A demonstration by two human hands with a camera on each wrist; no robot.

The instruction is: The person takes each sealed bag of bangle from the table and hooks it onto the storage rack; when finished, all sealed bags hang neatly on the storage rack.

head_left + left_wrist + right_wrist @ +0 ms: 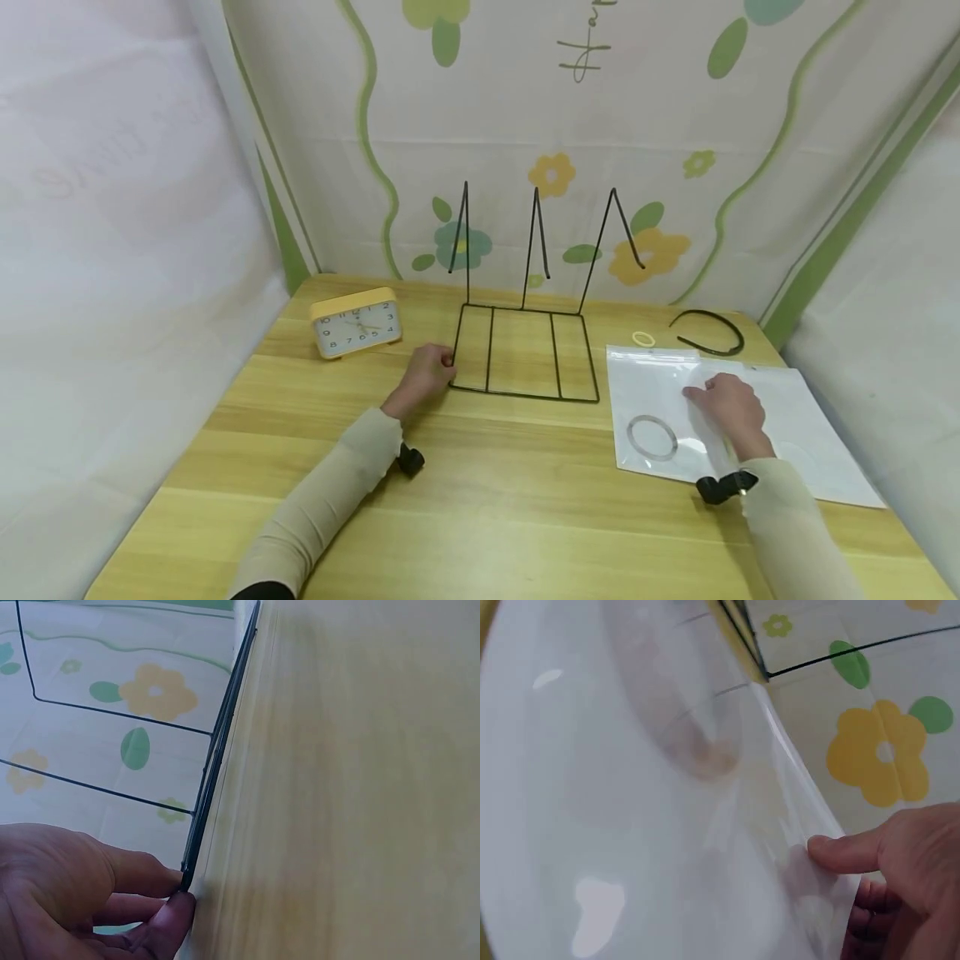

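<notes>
A black wire rack (521, 392) with three bent uprights stands on the wooden table. My left hand (427, 372) pinches its front left corner, with thumb and fingertips on the wire (196, 832) in the left wrist view. Over to the right lie glossy white plastic folders (645, 383), partly overlapping, with a ring-shaped outline (652, 437) on the left one. My right hand (731, 408) grips the edge of a folder. In the right wrist view the thumb (840, 851) lies on top of the clear plastic (795, 787), and the other fingers are behind it.
A yellow alarm clock (357, 323) sits left of the rack. Behind the folders lie a small pale yellow ring (642, 339) and a dark headband (731, 329). A patterned cloth (487, 108) hangs at the back, and white cloth walls (112, 250) flank the table (480, 517).
</notes>
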